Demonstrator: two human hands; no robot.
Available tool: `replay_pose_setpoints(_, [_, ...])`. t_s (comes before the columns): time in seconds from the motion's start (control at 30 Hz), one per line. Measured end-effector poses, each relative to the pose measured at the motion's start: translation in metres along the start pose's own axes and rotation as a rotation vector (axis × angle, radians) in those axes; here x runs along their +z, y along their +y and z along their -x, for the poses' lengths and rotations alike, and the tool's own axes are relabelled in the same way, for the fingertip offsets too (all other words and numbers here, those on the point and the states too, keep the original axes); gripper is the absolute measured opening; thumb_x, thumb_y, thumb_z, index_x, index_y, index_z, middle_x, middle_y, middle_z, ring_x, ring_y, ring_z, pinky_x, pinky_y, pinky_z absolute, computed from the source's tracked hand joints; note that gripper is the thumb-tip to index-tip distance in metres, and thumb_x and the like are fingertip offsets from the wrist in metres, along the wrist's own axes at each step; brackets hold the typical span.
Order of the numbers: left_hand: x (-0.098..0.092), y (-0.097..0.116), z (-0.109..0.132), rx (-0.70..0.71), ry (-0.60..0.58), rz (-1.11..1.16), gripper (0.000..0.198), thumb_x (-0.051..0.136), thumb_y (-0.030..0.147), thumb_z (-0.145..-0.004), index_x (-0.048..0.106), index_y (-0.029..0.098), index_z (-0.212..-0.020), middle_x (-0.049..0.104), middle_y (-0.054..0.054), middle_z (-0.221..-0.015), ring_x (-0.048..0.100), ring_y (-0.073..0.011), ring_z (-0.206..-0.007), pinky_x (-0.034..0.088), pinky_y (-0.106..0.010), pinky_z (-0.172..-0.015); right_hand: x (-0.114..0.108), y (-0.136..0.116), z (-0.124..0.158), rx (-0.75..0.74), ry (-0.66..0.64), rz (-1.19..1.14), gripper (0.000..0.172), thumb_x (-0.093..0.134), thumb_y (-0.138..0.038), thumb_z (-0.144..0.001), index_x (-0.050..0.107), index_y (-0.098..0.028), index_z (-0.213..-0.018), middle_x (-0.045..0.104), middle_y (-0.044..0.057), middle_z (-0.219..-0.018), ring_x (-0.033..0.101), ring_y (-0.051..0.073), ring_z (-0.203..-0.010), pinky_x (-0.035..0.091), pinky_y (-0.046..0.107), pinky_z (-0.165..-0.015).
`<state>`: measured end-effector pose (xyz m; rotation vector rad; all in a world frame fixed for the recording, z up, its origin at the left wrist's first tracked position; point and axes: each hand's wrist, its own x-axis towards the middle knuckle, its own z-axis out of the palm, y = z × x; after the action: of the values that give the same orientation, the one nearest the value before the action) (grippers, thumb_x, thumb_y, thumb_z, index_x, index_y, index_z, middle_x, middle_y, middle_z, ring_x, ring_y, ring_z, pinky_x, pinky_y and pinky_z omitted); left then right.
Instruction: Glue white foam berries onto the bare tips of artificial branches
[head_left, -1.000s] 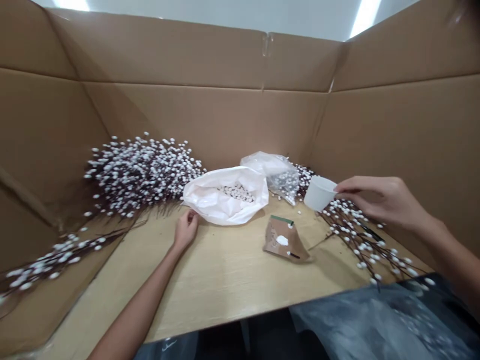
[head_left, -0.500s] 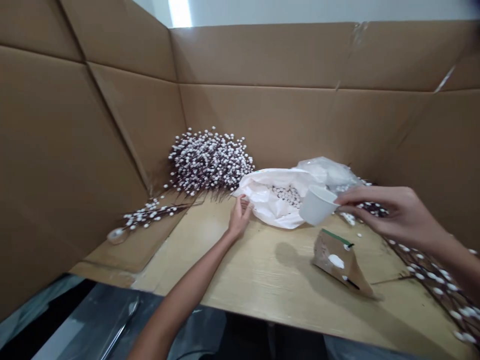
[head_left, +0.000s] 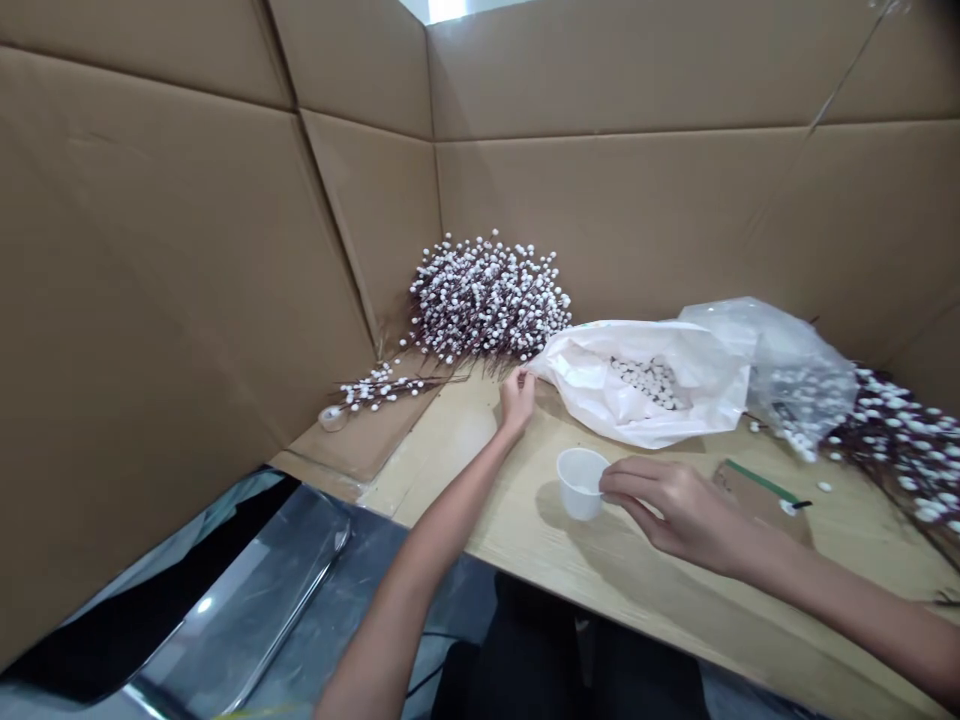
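My left hand (head_left: 517,398) pinches the left edge of a white plastic bag (head_left: 585,395), which lies on its side with its mouth spread toward me. Inside the bag rests a heap of small white-and-dark pieces (head_left: 649,382). Between the thumb and fingers of my right hand (head_left: 667,505) is the rim of a white plastic cup (head_left: 581,490), upright in front of the bag. I cannot tell whether the cup touches the table. Behind my right wrist stands a brown folded card piece (head_left: 765,500) with a green edge, partly hidden by the forearm.
A big bundle of white-berry stems (head_left: 487,300) leans in the back left corner. A smaller sprig (head_left: 382,388) and a tape roll (head_left: 332,418) lie at left. A clear bag (head_left: 795,370) and more berry stems (head_left: 907,440) sit at right. Cardboard walls (head_left: 622,220) surround the table (head_left: 480,500).
My right hand has brought the cup left and down, away from the bag's mouth, toward the table in front. My left hand still grips the bag's edge. The view has turned right.
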<state>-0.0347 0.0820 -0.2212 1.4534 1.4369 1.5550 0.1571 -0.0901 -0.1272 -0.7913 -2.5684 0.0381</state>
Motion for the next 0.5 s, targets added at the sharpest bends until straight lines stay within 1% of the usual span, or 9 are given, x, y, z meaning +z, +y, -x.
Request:
replay_pose_setpoints(0.13, [-0.012, 0.001, -0.007, 0.105, -0.024, -0.237, 0.014, 0.045, 0.018, -0.084, 0.059, 0.016, -0.083, 0.065, -0.006, -0.082, 0.061, -0.0169, -0.078, 0.046, -0.027, -0.075, 0.018, 0.014, 0.020, 0.055, 0.051, 0.099, 0.028, 0.042, -0.010, -0.088, 0.068, -0.020, -0.089, 0.071, 0.007, -0.086, 0.067, 0.015, -0.073, 0.052, 0.022, -0.063])
replay_pose_setpoints(0.23, [-0.031, 0.003, -0.016, 0.172, -0.064, -0.448, 0.017, 0.046, 0.017, -0.084, 0.062, 0.017, -0.090, 0.066, -0.010, -0.095, 0.061, -0.0207, -0.090, 0.045, -0.032, -0.084, 0.025, 0.023, 0.040, 0.079, 0.129, 0.171, 0.029, 0.041, -0.012, -0.088, 0.069, -0.021, -0.089, 0.073, 0.007, -0.089, 0.069, 0.016, -0.074, 0.054, 0.023, -0.062])
replay_pose_setpoints(0.3, [-0.051, 0.003, -0.024, 0.180, -0.090, -0.597, 0.021, 0.044, 0.015, -0.085, 0.063, 0.016, -0.092, 0.066, -0.013, -0.101, 0.060, -0.0234, -0.097, 0.044, -0.035, -0.089, 0.028, 0.028, 0.053, 0.108, 0.189, 0.214, 0.029, 0.041, -0.013, -0.088, 0.069, -0.021, -0.089, 0.073, 0.007, -0.088, 0.070, 0.018, -0.073, 0.055, 0.025, -0.060])
replay_pose_setpoints(0.33, [-0.063, 0.003, -0.028, 0.172, -0.109, -0.672, 0.022, 0.043, 0.014, -0.085, 0.064, 0.016, -0.092, 0.066, -0.014, -0.100, 0.060, -0.0247, -0.099, 0.043, -0.036, -0.090, 0.028, 0.030, 0.059, 0.127, 0.220, 0.232, 0.029, 0.041, -0.013, -0.088, 0.069, -0.021, -0.089, 0.074, 0.007, -0.088, 0.070, 0.018, -0.072, 0.055, 0.025, -0.058])
replay_pose_setpoints(0.43, [-0.102, 0.002, -0.040, 0.109, -0.175, -0.886, 0.022, 0.045, 0.011, -0.082, 0.066, 0.016, -0.085, 0.067, -0.016, -0.090, 0.060, -0.0288, -0.098, 0.044, -0.040, -0.089, 0.027, 0.035, 0.074, 0.173, 0.288, 0.252, 0.029, 0.041, -0.017, -0.089, 0.069, -0.022, -0.087, 0.074, 0.006, -0.085, 0.071, 0.020, -0.070, 0.057, 0.028, -0.057])
replay_pose_setpoints(0.5, [-0.127, 0.002, -0.045, 0.091, -0.225, -1.002, 0.023, 0.047, 0.008, -0.079, 0.067, 0.012, -0.088, 0.066, -0.020, -0.094, 0.058, -0.0323, -0.103, 0.042, -0.043, -0.091, 0.026, 0.036, 0.080, 0.170, 0.328, 0.245, 0.028, 0.041, -0.018, -0.089, 0.069, -0.021, -0.085, 0.074, 0.006, -0.082, 0.071, 0.021, -0.069, 0.058, 0.030, -0.057])
